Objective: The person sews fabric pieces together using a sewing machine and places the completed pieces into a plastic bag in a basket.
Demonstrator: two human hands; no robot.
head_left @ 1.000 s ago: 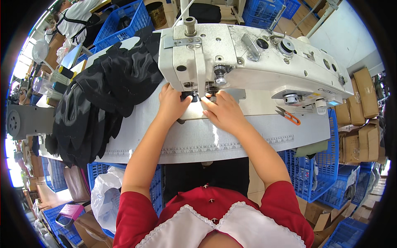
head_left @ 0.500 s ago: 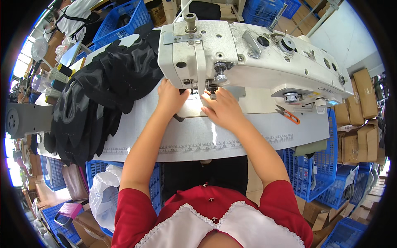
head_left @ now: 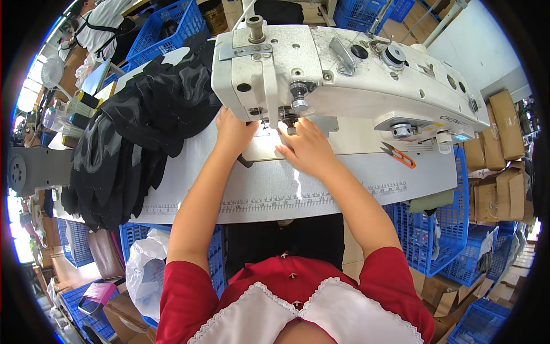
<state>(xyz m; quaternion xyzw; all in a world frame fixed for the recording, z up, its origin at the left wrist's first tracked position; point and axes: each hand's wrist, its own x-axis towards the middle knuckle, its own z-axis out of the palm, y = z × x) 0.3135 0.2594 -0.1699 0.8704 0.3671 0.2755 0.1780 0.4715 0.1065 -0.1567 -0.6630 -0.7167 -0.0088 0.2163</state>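
Note:
Both my hands are at the needle area of a white sewing machine. My left hand lies left of the needle, closed, its fingertips hidden behind the machine head. A dark scrap shows by its thumb, but what it holds I cannot make out. On the needle's right, my right hand rests palm down on the machine bed. Its thumb is spread from the forward-reaching fingers, whose tips are partly covered by a black presser part. Glare from the lamp washes out the spot between the hands.
Black cut fabric pieces are heaped on the table's left. Orange-handled thread snips lie right of my right hand. A printed ruler runs along the table's front. Blue crates and cardboard boxes stand at the right.
The view has shifted slightly, so the machine head appears a little further left and higher. My left thumb now sits closer to its hand. The fabric heap looks unchanged.

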